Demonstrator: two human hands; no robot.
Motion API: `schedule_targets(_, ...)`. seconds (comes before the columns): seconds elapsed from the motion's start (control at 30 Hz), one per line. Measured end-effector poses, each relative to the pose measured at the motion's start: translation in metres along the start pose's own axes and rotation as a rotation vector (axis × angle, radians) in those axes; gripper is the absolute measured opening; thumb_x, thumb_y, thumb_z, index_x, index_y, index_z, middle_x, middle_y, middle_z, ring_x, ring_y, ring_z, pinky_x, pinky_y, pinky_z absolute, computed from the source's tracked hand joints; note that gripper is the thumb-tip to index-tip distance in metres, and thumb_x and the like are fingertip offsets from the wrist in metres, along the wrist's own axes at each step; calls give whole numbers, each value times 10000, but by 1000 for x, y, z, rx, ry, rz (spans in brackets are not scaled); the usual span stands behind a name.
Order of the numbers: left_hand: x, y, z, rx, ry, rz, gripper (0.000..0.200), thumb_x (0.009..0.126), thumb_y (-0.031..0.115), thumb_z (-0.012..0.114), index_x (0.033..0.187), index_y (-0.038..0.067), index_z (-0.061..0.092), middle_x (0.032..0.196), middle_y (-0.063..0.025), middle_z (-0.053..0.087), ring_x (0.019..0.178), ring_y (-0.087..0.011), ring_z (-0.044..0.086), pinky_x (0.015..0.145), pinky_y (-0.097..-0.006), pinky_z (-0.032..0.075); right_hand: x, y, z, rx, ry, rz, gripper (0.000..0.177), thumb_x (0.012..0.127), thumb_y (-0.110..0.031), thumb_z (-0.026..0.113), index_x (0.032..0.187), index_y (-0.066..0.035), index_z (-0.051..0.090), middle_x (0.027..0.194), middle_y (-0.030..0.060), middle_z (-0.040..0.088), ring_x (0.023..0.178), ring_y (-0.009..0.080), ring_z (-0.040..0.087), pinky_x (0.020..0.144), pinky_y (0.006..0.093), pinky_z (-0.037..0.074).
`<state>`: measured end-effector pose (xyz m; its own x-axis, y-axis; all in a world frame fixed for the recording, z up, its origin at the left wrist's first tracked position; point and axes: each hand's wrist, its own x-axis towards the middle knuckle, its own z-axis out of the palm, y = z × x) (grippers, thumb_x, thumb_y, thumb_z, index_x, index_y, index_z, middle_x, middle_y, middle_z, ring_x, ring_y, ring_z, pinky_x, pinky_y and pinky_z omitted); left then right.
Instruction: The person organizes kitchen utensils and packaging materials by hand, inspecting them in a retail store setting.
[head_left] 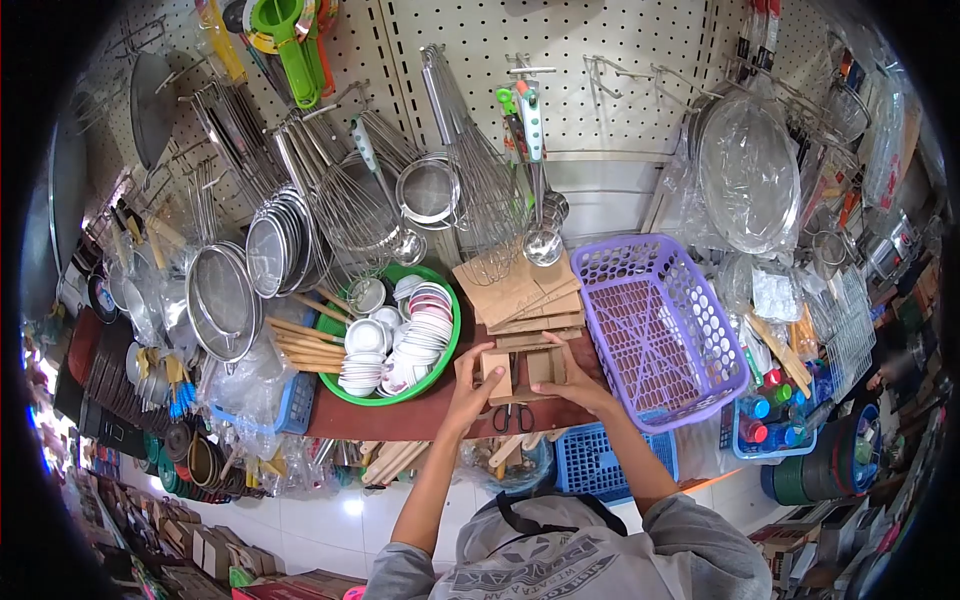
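My left hand [474, 384] grips a small upright piece of brown cardboard [497, 374], its thumb lying across the near face. Facing it, my right hand [566, 376] has its thumb and fingers around another brown cardboard part [543, 368], which looks folded. Whether the two parts are joined I cannot tell. Just below them on the red-brown shelf [345, 418] lies a pair of scissors [513, 417] with dark handles. Flat cardboard sheets [520, 295] are stacked right behind my hands.
To the left stands a green basin [456, 335] of small white dishes. A purple plastic basket [665, 410] sits on the right. Whisks [485, 200] and strainers [222, 300] hang from the pegboard [590, 30]. Below the shelf edge is a blue crate [610, 460].
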<state>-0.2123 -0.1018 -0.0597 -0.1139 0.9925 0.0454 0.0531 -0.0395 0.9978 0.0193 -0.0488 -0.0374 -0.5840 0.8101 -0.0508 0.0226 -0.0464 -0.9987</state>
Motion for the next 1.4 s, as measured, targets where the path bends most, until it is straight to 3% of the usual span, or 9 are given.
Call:
schedule_targets(0.17, 0, -14, 9, -258, 74, 38, 369, 1001, 138, 662, 1171, 128, 334, 1405, -120, 383, 1285, -199, 465, 1043, -330, 414, 4, 7, -2, 9, 30, 31, 830, 993, -323, 671, 1615, -149, 150, 1574, 143, 288, 1473, 241, 283, 1204, 386, 264)
schedule_targets(0.3, 2, -21, 8, -240, 4, 71, 358, 994, 114, 665, 1134, 126, 336, 1376, -115, 417, 1272, -208, 473, 1020, -344, 433, 6, 29, -15, -64, -12, -10, 748, 1034, -460, 566, 1607, -172, 183, 1575, 122, 289, 1477, 223, 258, 1196, 402, 263)
schedule_targets(0.47, 0, -24, 13, -238, -41, 54, 490, 928, 65, 727, 1231, 118, 346, 1398, -108, 411, 1273, -232, 495, 978, -335, 472, 4, 41, -15, 26, 66, -32, 735, 979, -307, 701, 1556, -120, 286, 1522, 129, 369, 1418, 257, 365, 1171, 386, 319)
schedule_targets(0.57, -2, -37, 9, -159, -130, 29, 727, 835, -6, 771, 1383, 126, 312, 1442, -107, 373, 1317, -255, 482, 1028, -353, 464, 4, 57, -30, -60, 13, -115, 745, 929, -151, 737, 1546, -141, 321, 1509, 78, 404, 1409, 218, 381, 1176, 373, 316)
schedule_targets(0.7, -1, -40, 8, -31, -277, 112, 997, 697, 12, 860, 1512, 133, 298, 1473, -128, 378, 1345, -292, 450, 1143, -410, 384, -1, 71, -45, -258, -19, -154, 812, 799, -96, 801, 1502, -132, 395, 1478, 116, 454, 1400, 256, 414, 1151, 389, 360)
schedule_targets(0.8, 7, -48, 8, 406, -335, 301, 1031, 649, -5, 858, 1536, 135, 351, 1464, -154, 385, 1392, -339, 394, 1167, -424, 353, -6, 86, -46, -537, 60, -186, 852, 750, -156, 844, 1483, -146, 410, 1460, 188, 463, 1393, 339, 435, 1122, 426, 397)
schedule_targets(0.97, 15, -65, 20, 384, -420, 294, 1016, 658, 44, 852, 1561, 180, 405, 1424, -185, 405, 1339, -384, 363, 1156, -422, 333, -21, 84, -38, -581, 100, -76, 880, 771, -252, 826, 1510, -107, 371, 1471, 204, 472, 1398, 408, 417, 1165, 460, 334)
schedule_targets(1.17, 24, -78, 32, 414, -396, 271, 948, 680, 51, 852, 1533, 177, 458, 1356, -179, 422, 1288, -379, 441, 1128, -400, 373, -28, 98, -29, -432, 286, -229, 859, 832, -229, 770, 1538, -75, 306, 1558, 207, 368, 1441, 388, 368, 1183, 447, 310)
schedule_targets(1.4, 37, -81, 44, 389, -331, 256, 879, 677, -28, 837, 1473, 171, 520, 1339, -164, 399, 1321, -376, 490, 1122, -394, 403, -17, 130, -40, -564, 485, -289, 651, 901, -102, 657, 1497, -62, 397, 1509, 184, 461, 1412, 348, 432, 1175, 417, 333)
